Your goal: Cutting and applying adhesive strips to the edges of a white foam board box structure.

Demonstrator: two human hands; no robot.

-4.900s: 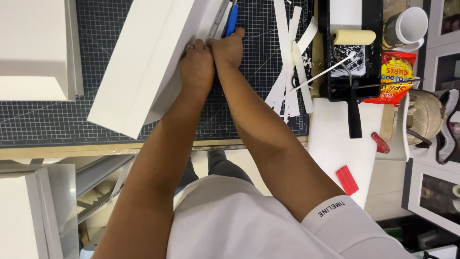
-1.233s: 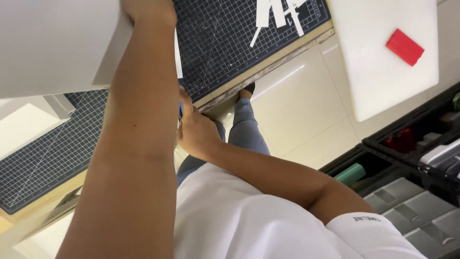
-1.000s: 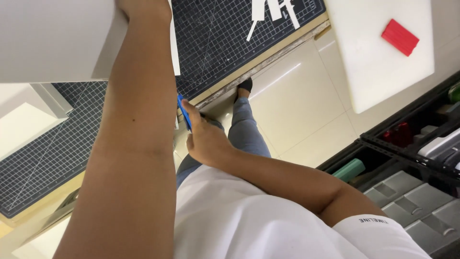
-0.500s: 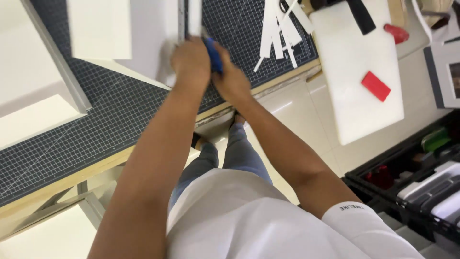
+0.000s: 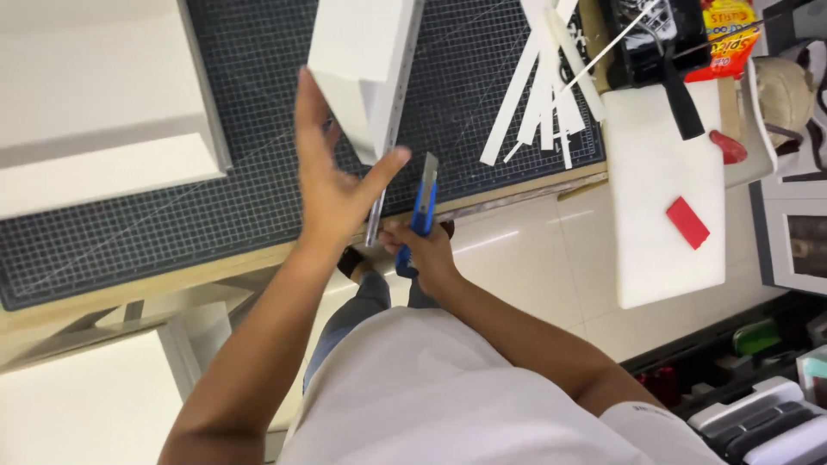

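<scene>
My right hand (image 5: 424, 251) grips a blue utility knife (image 5: 422, 203) with its blade out, pointing up toward the dark grid cutting mat (image 5: 250, 172). My left hand (image 5: 332, 181) is spread open, palm against the near corner of a white foam-board piece (image 5: 362, 60) that stands on the mat. A metal ruler (image 5: 392, 129) runs along the right edge of that piece, down past my left thumb. Hand and knife are a few centimetres apart at the table's front edge.
A large white board assembly (image 5: 95, 103) lies on the mat at left. Several white offcut strips (image 5: 538, 95) fan out at upper right. A white board (image 5: 663, 181) with a red block (image 5: 687, 221) sits right; black tools and a snack bag behind it. Storage bins stand on the floor at lower right.
The view has swung back over the mat. My left hand has opened against the foam piece's corner, and my right hand has drawn the knife back off the mat to the table edge.
</scene>
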